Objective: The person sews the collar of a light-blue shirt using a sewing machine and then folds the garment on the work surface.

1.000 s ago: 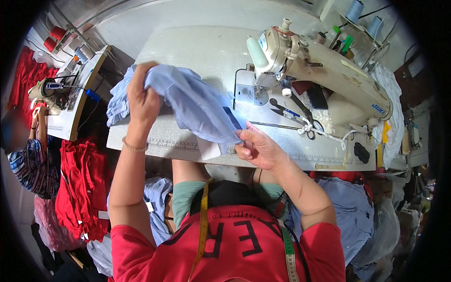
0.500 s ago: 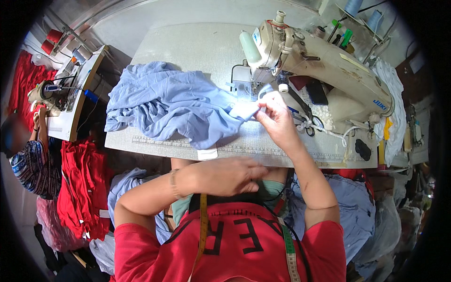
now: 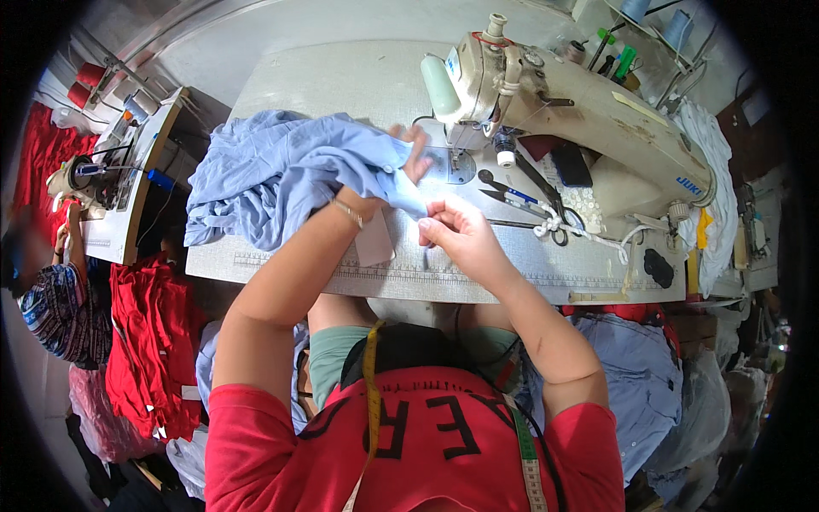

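Observation:
A light blue shirt lies bunched on the sewing table, left of the sewing machine's needle and presser foot. My left hand reaches beneath a raised part of it; the fabric covers the palm, and blurred, stretched fingers show past its far edge. Small buttons dot that part. My right hand pinches the near corner of the cloth between thumb and fingers, just in front of the machine's needle plate. A white paper piece sits partly under the left wrist.
The sewing machine spans the right of the table. Scissors, a tied white cord, a dark phone and white buttons lie under its arm. Another person sits at a machine on the left.
My left hand has gone from above my lap up under the shirt. My right hand has moved left and nearer, drawing the cloth away from the needle area, which is now uncovered.

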### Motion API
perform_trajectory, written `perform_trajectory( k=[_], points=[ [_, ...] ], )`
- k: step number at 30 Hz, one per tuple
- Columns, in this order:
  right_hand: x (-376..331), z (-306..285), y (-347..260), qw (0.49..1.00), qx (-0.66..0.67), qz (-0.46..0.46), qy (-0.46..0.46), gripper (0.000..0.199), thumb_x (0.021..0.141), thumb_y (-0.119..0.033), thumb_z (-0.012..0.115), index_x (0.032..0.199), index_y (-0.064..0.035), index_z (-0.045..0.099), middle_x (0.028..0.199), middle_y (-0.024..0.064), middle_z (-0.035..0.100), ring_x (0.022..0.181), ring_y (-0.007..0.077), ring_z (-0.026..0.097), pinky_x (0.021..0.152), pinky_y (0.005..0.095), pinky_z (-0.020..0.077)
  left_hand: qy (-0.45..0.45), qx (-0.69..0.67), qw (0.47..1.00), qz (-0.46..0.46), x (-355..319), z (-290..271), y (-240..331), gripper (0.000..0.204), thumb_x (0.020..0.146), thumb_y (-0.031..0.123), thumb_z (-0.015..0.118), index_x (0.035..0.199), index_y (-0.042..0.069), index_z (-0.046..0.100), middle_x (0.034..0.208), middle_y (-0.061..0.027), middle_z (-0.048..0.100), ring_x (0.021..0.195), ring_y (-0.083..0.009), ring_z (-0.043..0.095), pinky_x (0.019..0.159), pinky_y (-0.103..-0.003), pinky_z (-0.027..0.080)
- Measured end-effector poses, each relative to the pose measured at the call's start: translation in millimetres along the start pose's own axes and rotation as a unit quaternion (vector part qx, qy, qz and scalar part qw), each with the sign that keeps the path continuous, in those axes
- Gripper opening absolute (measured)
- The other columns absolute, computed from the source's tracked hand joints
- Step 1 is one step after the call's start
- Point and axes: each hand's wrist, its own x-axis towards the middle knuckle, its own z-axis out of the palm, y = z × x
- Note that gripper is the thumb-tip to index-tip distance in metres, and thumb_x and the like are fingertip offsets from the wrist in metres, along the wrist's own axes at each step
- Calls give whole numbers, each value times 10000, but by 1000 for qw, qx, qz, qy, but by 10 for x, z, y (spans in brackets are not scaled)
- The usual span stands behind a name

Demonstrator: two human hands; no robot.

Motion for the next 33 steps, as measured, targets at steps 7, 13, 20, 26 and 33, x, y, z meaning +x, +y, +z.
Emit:
perform_trajectory(
  k=[7, 13, 20, 26, 33],
  points=[
    [226, 63, 236, 998, 57, -1, 8, 190, 871, -154, 582, 1002, -18, 561, 817, 30, 598, 748, 88, 551, 710, 222, 430, 132, 63, 985, -94, 65, 99, -29, 557, 907, 409, 401, 1320, 35, 386, 1407, -266, 244, 1292, -424, 258, 1059, -492, 213],
    [121, -123, 183, 993, 95, 49, 40, 165, 869, -138, 581, 983, -18, 576, 855, 46, 602, 737, 115, 571, 687, 249, 461, 22, -204, 979, 22, -880, -526, 619, 231, 845, 199, 532, 1013, 45, 570, 932, -167, 593, 833, -343, 588, 731, -403, 462],
    [-67, -90, 111, 994, 79, 47, 52, 302, 883, -75, 540, 1160, 1, 446, 873, 68, 600, 760, 104, 566, 689, 229, 462, -10, -222, 975, 29, -1246, -1112, 864, 274, 729, 108, 674, 953, 39, 533, 889, -131, 561, 806, -312, 553, 703, -367, 453],
    [-195, 11, 9, 999, -41, -11, 21, 274, 887, -51, 523, 1139, 20, 444, 894, 56, 598, 805, 95, 571, 699, 217, 463, 164, -98, 978, 85, -1096, -804, 817, 341, 704, 59, 647, 1017, 33, 513, 893, -128, 550, 854, -301, 547, 765, -383, 442],
    [-233, 52, -19, 953, -268, -129, 62, 146, 797, -10, 584, 943, -19, 575, 864, 86, 616, 804, 207, 611, 711, 310, 489, 172, -142, 970, 100, -1146, -717, 824, 226, 744, 13, 638, 958, 28, 565, 836, -117, 553, 691, -270, 570, 565, -343, 471]
  ],
)
